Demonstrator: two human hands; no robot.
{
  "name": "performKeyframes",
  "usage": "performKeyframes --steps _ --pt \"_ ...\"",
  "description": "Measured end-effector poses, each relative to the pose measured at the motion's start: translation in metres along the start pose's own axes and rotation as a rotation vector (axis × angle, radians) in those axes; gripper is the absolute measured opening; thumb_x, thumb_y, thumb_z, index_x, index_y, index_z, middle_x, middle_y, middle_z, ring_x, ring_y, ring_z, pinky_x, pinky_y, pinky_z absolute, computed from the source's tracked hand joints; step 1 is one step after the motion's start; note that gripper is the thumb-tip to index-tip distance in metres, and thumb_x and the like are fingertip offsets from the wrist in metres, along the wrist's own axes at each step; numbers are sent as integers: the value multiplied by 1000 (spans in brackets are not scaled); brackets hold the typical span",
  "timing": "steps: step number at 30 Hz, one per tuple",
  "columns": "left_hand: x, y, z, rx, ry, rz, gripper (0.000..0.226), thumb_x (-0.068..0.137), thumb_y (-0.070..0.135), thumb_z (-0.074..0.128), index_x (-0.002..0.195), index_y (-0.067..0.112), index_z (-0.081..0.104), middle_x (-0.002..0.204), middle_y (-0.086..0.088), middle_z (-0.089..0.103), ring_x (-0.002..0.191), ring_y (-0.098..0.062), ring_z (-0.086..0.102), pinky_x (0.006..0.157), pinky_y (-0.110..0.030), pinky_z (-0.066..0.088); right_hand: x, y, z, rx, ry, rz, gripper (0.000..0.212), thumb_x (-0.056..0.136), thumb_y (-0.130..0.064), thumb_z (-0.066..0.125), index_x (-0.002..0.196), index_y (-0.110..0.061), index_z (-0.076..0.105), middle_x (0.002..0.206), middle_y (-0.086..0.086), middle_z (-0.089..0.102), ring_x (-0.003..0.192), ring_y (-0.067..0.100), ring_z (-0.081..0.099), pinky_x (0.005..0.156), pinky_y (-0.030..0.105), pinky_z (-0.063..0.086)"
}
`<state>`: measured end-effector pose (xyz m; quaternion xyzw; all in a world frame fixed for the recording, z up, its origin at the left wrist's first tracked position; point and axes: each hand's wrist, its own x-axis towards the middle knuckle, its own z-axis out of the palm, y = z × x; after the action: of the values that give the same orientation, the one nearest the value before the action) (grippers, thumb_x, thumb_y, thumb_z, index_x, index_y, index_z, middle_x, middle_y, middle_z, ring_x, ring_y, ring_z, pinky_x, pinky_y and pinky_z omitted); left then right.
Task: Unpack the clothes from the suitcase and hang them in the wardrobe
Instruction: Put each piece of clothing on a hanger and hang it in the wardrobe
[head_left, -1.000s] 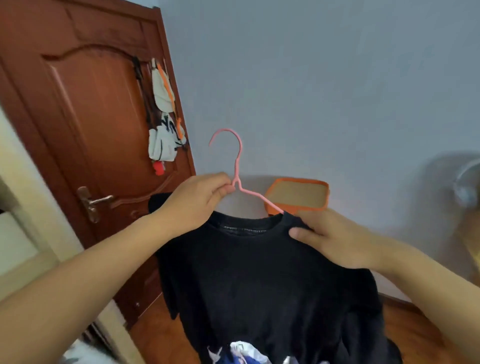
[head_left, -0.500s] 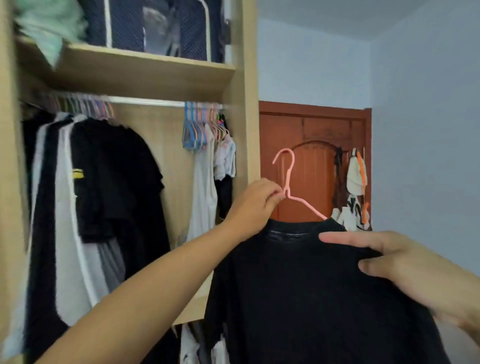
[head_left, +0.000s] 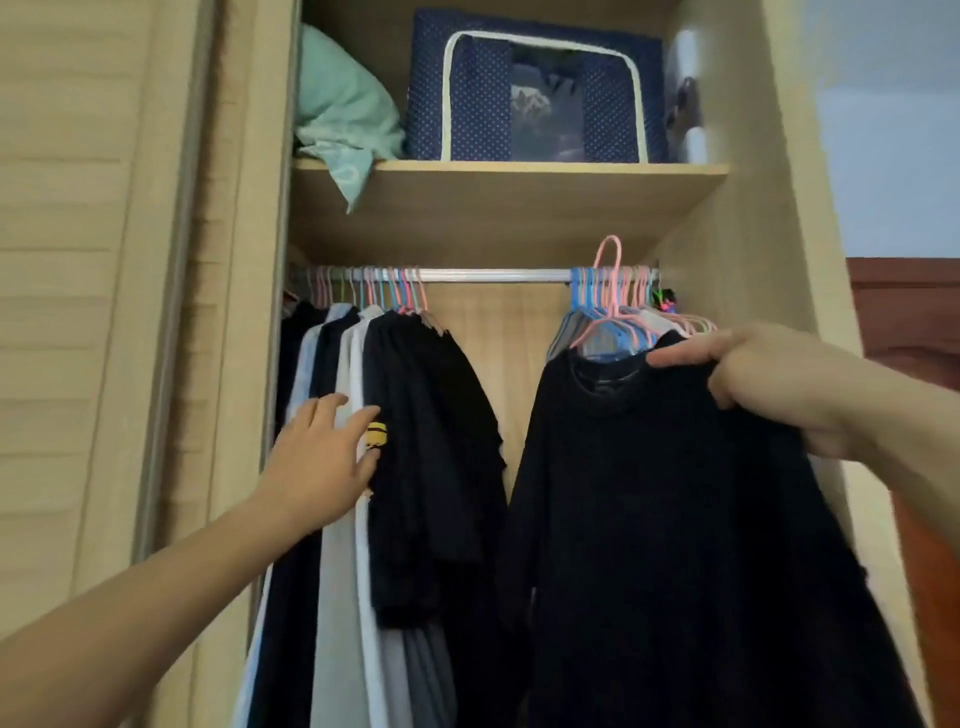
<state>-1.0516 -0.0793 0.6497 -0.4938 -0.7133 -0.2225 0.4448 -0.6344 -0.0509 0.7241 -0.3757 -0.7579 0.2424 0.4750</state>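
A black T-shirt hangs on a pink hanger in front of the open wardrobe. The hanger's hook rises just above the silver rail, among other hangers at the right. My right hand grips the shirt's right shoulder. My left hand, fingers spread, presses flat against the black and white clothes hanging at the left of the rail. The suitcase is out of view.
A gap of bare rail lies between the left clothes and a bunch of blue and pink hangers at the right. On the shelf above sit a navy storage box and a mint bundle. A brown door is at the far right.
The view swung from the door and wall to the wardrobe. My left hand let go of the pink hanger and moved to the hung clothes. My right hand now carries the shirt up by the rail.
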Motion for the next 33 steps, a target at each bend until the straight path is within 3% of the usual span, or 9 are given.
performKeyframes --steps 4,8,11,15,19,22,25,27,33 --pt "20 -62 22 63 126 -76 63 92 49 43 149 21 48 152 -24 37 140 -48 31 111 -61 32 78 -6 78 36 0 28 64 87 17 30 111 -24 73 88 6 66 72 21 61 46 15 49" --pt "55 -104 34 -5 240 -234 72 99 41 53 161 29 19 166 -21 10 153 -45 5 119 -64 12 159 -45 126 13 32 -39 51 95 9 33 123 -15 69 117 12 65 87 25 62 68 30 54" --pt "70 -117 46 -98 270 -331 82 99 45 49 161 27 0 169 -14 0 155 -38 -1 121 -61 15 223 -85 152 -40 47 -115 35 99 -3 44 127 -8 66 128 16 63 110 33 62 96 39 52" --pt "70 -114 59 -99 337 -338 80 97 36 52 162 17 9 168 -15 9 154 -40 6 121 -61 21 288 -108 189 -162 49 -137 36 101 -2 41 132 -1 59 134 18 59 113 34 60 90 37 49" --pt "74 -120 63 -84 350 -340 82 94 34 58 161 17 14 167 -14 15 152 -42 12 117 -63 27 325 -99 225 -328 -116 -65 41 103 -2 37 143 -6 44 135 21 52 116 41 59 93 50 55" --pt "74 -122 64 -78 344 -348 82 94 35 56 161 18 12 168 -13 14 153 -41 12 118 -62 26 326 -84 238 -259 -104 -69 32 100 -5 45 130 -14 52 126 17 57 107 38 62 84 46 59" --pt "72 -119 64 -59 355 -348 82 94 33 58 161 16 14 167 -15 16 152 -43 14 118 -62 27 318 -67 246 -65 64 -126 44 102 -19 47 145 -9 44 131 14 56 105 31 59 76 31 51" --pt "73 -116 65 -59 364 -343 81 94 30 58 161 14 15 167 -17 16 150 -45 15 118 -63 26 308 -62 249 40 11 -67 32 99 -13 47 128 -3 55 120 16 63 89 30 61 65 29 51" --pt "72 -115 66 -52 359 -319 74 97 31 48 161 11 15 166 -21 16 149 -49 15 119 -64 23 300 -105 292 -32 -222 -104 47 88 -17 47 134 -11 51 127 18 59 105 39 61 89 52 57"
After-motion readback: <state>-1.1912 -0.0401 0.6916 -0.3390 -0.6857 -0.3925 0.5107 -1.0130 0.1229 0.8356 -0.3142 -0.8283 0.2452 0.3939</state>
